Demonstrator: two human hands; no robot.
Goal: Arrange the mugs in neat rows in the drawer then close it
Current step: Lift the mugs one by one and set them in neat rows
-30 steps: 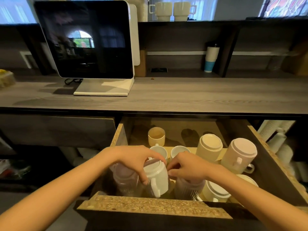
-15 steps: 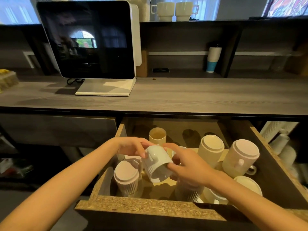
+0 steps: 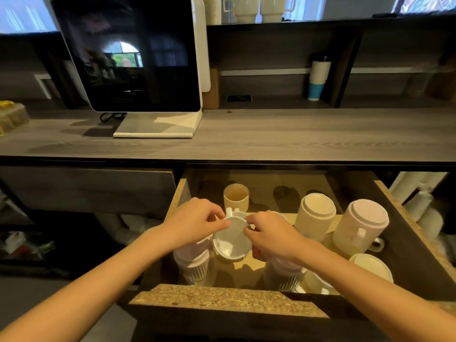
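The wooden drawer (image 3: pixel 229 298) stands pulled out below the counter. Both hands hold one white mug (image 3: pixel 232 241) above the drawer's middle, its mouth tipped toward me. My left hand (image 3: pixel 197 224) pinches its left rim and my right hand (image 3: pixel 270 234) grips its right side. Ribbed cups (image 3: pixel 193 265) stand upside down under my left wrist, and another ribbed cup (image 3: pixel 283 275) under my right. Two tall mugs stand upside down at the right, one cream (image 3: pixel 317 215) and one pale pink (image 3: pixel 360 224). A beige cup (image 3: pixel 236 197) stands upright at the back.
A white screen on a stand (image 3: pixel 138 60) sits on the grey counter (image 3: pixel 296 137). Two mugs (image 3: pixel 259 7) stand on the top shelf and a white-and-blue tumbler (image 3: pixel 318 80) in the niche. Stacked paper cups (image 3: pixel 424 196) lie right of the drawer.
The white mug was lifted off the drawer floor at the front and turned over, so its mouth now faces me. Both hands rose and moved back with it.
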